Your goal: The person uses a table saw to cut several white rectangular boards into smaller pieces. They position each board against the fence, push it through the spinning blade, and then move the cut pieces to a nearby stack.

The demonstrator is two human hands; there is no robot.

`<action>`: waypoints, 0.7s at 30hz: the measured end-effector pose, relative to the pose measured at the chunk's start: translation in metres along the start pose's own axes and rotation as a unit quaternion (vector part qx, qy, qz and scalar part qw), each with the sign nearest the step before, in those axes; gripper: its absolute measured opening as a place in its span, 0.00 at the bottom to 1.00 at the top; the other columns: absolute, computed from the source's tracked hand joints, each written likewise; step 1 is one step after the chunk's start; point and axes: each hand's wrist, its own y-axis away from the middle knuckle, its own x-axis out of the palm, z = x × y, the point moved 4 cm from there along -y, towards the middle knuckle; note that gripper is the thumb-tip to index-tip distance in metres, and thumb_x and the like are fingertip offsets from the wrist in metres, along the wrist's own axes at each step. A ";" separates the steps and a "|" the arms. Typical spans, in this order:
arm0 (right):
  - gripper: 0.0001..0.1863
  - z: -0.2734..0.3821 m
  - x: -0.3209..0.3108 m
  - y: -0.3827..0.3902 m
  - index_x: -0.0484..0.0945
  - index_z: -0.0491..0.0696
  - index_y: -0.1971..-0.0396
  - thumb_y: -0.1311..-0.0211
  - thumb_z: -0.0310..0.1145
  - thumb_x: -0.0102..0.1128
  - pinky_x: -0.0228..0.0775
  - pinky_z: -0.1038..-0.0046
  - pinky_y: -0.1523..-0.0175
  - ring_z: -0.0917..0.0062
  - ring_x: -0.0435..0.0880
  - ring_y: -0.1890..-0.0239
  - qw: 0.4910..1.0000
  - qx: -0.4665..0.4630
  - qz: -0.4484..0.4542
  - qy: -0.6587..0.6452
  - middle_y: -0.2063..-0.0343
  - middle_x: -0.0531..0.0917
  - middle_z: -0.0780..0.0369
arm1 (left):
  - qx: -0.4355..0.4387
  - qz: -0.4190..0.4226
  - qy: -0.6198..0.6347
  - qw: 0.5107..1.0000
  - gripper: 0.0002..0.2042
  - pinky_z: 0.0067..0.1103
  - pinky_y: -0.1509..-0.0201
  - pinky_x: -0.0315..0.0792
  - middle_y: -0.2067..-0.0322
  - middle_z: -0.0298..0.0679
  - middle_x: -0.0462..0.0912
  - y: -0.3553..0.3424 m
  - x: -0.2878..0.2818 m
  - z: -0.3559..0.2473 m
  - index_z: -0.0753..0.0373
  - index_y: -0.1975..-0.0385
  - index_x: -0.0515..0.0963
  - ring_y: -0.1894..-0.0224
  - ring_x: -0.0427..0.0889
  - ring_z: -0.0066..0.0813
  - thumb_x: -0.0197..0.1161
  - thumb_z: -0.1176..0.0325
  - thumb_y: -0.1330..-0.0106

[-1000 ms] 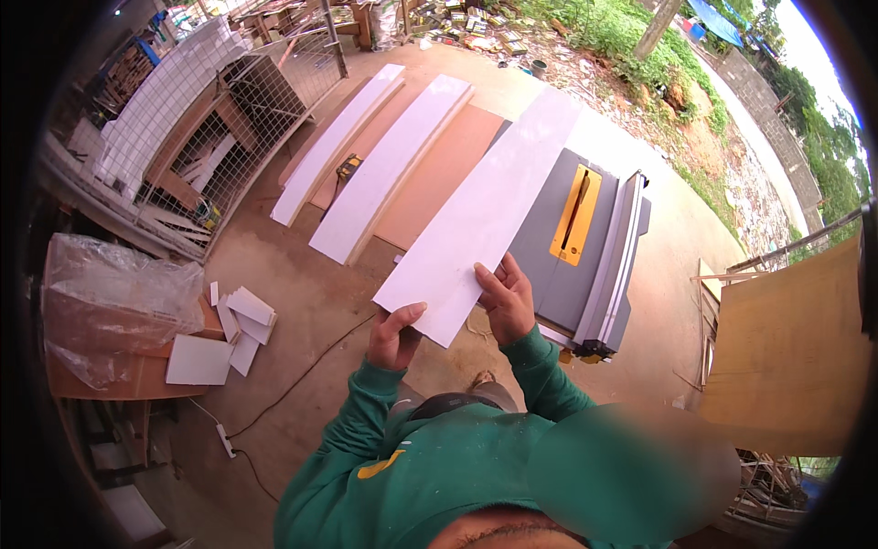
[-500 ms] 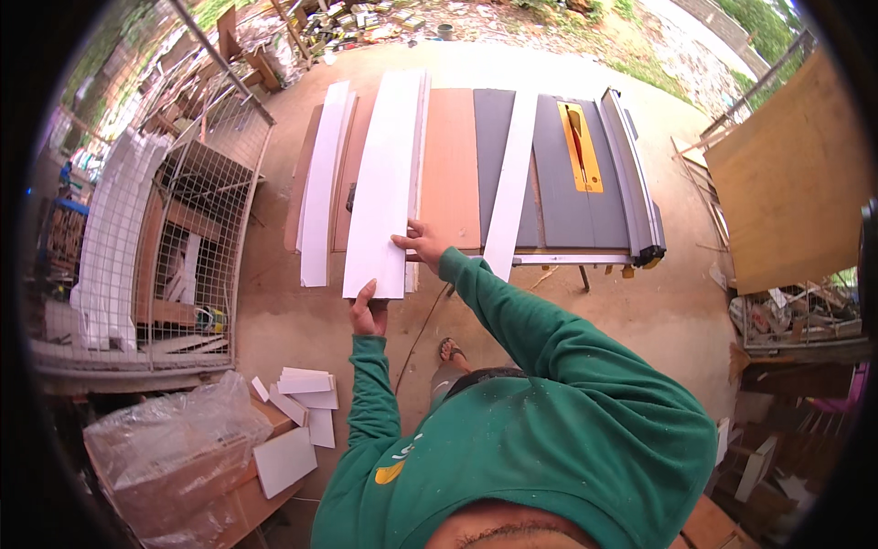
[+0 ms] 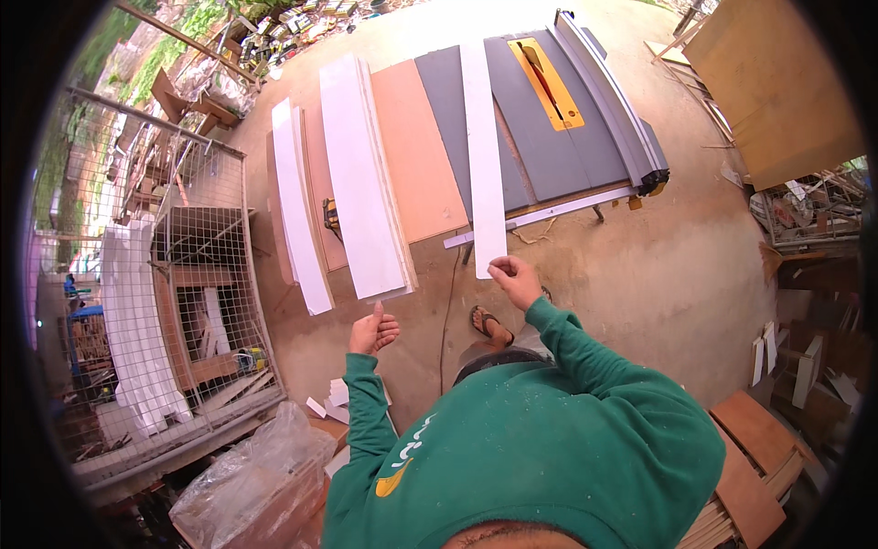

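Observation:
My right hand (image 3: 519,282) pinches the near right corner of a long narrow white board (image 3: 486,156). That board lies across the grey table saw (image 3: 576,174), its near end jutting past the front edge. My left hand (image 3: 373,331) holds nothing; its thumb points up and its fingers are loosely bent. It hovers just short of the near end of a stack of wide white boards (image 3: 361,174). Left of that stack lie narrower white boards (image 3: 294,206). Between the two stacks sits a small black and yellow tool (image 3: 331,216), partly hidden.
The saw's yellow insert (image 3: 547,84) surrounds a blade slot, with a rail (image 3: 608,101) to its right. A wire-mesh cage (image 3: 174,302) stands at left, above a plastic-covered box (image 3: 251,480). Wood panels (image 3: 750,467) lie at lower right. A cable (image 3: 448,339) crosses the floor.
My right hand has left the wide board stack and moved right to the narrow board, gripping its end. My left hand has let go of the wide boards. The view has shifted and turned.

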 end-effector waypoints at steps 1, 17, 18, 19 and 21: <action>0.17 -0.011 -0.016 -0.001 0.81 0.41 0.56 0.33 0.40 0.65 0.77 0.73 0.54 0.79 0.84 0.61 0.998 -0.011 -0.065 -0.003 0.63 0.86 0.61 | 0.025 -0.022 -0.049 0.998 0.32 0.18 0.69 0.83 0.65 0.47 0.86 0.001 0.001 0.002 0.74 0.56 0.78 0.70 0.87 0.30 0.64 0.41 0.33; 0.19 -0.103 -0.168 -0.020 0.77 0.48 0.52 0.32 0.46 0.65 0.73 0.78 0.66 0.84 0.80 0.64 0.985 0.122 -0.096 -0.072 0.61 0.84 0.67 | 0.281 -0.265 -0.507 0.770 0.55 0.49 0.34 0.61 0.32 0.61 0.56 -0.092 0.311 -0.025 0.48 0.23 0.51 0.38 0.63 0.59 0.77 0.54 0.54; 0.18 -0.116 -0.183 -0.017 0.77 0.48 0.52 0.32 0.45 0.65 0.72 0.78 0.67 0.84 0.79 0.65 0.982 0.128 -0.107 -0.084 0.61 0.84 0.66 | 0.292 -0.267 -0.485 0.779 0.53 0.48 0.34 0.61 0.33 0.60 0.58 -0.094 0.310 -0.025 0.48 0.24 0.53 0.39 0.64 0.58 0.76 0.58 0.54; 0.18 -0.130 -0.197 -0.014 0.77 0.48 0.51 0.32 0.43 0.66 0.72 0.79 0.68 0.84 0.79 0.66 0.980 0.134 -0.115 -0.095 0.62 0.84 0.66 | 0.301 -0.272 -0.463 0.789 0.52 0.47 0.35 0.62 0.34 0.59 0.60 -0.093 0.306 -0.025 0.47 0.24 0.55 0.40 0.65 0.58 0.75 0.61 0.55; 0.17 -0.138 -0.216 -0.003 0.77 0.47 0.51 0.32 0.42 0.66 0.71 0.80 0.70 0.84 0.79 0.68 0.977 0.153 -0.123 -0.083 0.62 0.84 0.65 | 0.351 -0.286 -0.425 0.784 0.50 0.44 0.34 0.63 0.37 0.57 0.65 -0.090 0.297 -0.025 0.48 0.26 0.59 0.41 0.67 0.56 0.75 0.62 0.55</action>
